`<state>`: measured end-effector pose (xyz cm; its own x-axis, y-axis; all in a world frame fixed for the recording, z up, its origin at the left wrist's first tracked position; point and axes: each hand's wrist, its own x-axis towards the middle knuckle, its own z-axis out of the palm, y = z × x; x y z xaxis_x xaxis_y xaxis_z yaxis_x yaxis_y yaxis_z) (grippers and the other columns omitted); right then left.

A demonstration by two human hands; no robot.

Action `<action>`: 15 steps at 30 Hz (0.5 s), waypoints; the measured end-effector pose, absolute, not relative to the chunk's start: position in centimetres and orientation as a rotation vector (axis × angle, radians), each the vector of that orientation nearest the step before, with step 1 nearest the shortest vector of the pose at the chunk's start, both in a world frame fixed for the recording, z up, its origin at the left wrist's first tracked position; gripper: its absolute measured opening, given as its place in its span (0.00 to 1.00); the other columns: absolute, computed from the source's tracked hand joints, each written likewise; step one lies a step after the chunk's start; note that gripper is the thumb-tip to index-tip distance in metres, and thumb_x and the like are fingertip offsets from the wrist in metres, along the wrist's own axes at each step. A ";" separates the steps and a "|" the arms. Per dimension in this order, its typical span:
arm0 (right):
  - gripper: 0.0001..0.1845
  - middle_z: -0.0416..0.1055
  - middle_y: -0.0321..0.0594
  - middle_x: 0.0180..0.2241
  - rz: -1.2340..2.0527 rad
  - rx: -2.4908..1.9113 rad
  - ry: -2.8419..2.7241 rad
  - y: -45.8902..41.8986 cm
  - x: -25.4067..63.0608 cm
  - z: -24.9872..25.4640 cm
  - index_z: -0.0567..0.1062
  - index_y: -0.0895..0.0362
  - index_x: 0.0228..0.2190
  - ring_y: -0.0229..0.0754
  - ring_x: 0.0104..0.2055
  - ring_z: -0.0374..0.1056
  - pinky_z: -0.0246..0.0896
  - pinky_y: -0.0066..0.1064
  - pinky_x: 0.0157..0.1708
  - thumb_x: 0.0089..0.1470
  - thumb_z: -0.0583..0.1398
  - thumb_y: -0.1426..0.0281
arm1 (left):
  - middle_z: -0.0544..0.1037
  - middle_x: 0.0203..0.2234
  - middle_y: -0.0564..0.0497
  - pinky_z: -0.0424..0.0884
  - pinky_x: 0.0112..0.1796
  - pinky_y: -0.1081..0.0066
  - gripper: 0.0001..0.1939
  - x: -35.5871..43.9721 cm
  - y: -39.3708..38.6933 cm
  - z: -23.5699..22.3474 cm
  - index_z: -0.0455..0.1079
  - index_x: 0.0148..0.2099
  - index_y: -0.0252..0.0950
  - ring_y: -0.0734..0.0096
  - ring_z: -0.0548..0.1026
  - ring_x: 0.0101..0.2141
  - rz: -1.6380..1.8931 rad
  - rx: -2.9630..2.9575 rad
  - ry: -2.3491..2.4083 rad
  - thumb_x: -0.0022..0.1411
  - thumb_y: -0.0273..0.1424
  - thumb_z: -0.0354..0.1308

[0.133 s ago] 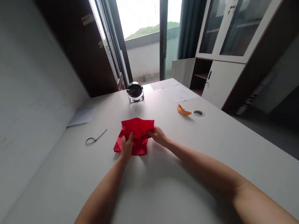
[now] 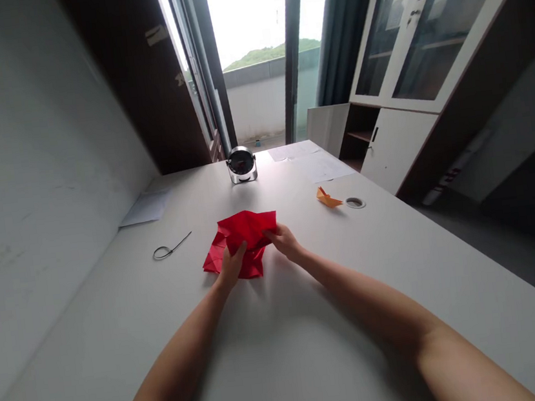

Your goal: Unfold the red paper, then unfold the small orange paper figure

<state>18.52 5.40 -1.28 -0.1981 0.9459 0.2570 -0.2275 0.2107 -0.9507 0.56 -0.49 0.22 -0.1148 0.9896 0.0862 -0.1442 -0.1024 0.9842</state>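
A creased red sheet of paper (image 2: 245,222) is held up between both my hands, partly folded over. My left hand (image 2: 232,263) grips its lower left part, thumb on top. On its right edge, my right hand (image 2: 283,240) pinches the paper between thumb and fingers. More creased red paper (image 2: 216,257) lies on the table beneath and to the left; whether it is the same sheet I cannot tell. The fingers under the paper are hidden.
On the white table (image 2: 285,348) lie a black cable tie (image 2: 169,250) at left, an orange paper boat (image 2: 329,198) and a roll of tape (image 2: 355,202) at right. A round metal lamp-like device (image 2: 242,164) stands at the back. White papers (image 2: 145,207) lie by the wall.
My left hand has shifted slightly right and down, drawing the near left edge of the red paper inward. My right hand has barely moved.
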 end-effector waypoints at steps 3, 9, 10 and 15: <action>0.17 0.76 0.39 0.30 1.299 -0.745 -1.233 5.3 18.6 -0.9 0.75 0.58 0.34 0.43 0.30 0.72 0.70 0.36 0.33 0.50 0.65 0.57 | 0.80 0.35 0.44 0.74 0.38 0.64 0.19 0.7 -0.7 0.5 0.74 0.40 0.33 0.61 0.78 0.36 1.382 1.113 1.086 0.55 0.43 0.66; 0.20 0.75 0.38 0.30 1.264 -0.782 -1.160 5.6 19.0 -0.5 0.74 0.58 0.36 0.41 0.31 0.70 0.69 0.33 0.31 0.49 0.64 0.54 | 0.79 0.30 0.47 0.73 0.34 0.65 0.19 0.7 -0.6 0.3 0.73 0.38 0.33 0.66 0.76 0.29 1.289 1.150 1.063 0.52 0.43 0.69; 0.20 0.75 0.38 0.29 1.263 -0.788 -1.150 5.6 19.1 -0.4 0.74 0.58 0.36 0.41 0.30 0.70 0.69 0.32 0.30 0.49 0.64 0.54 | 0.79 0.30 0.47 0.73 0.34 0.66 0.19 0.8 -0.5 0.2 0.73 0.37 0.33 0.66 0.76 0.29 1.279 1.171 1.059 0.51 0.42 0.69; 0.19 0.75 0.38 0.29 1.265 -0.770 -1.135 5.6 19.1 -0.1 0.74 0.58 0.35 0.43 0.31 0.71 0.70 0.33 0.30 0.47 0.65 0.56 | 0.78 0.28 0.48 0.72 0.34 0.67 0.17 0.8 0.0 -0.8 0.72 0.35 0.34 0.66 0.75 0.30 1.264 1.153 1.045 0.52 0.42 0.67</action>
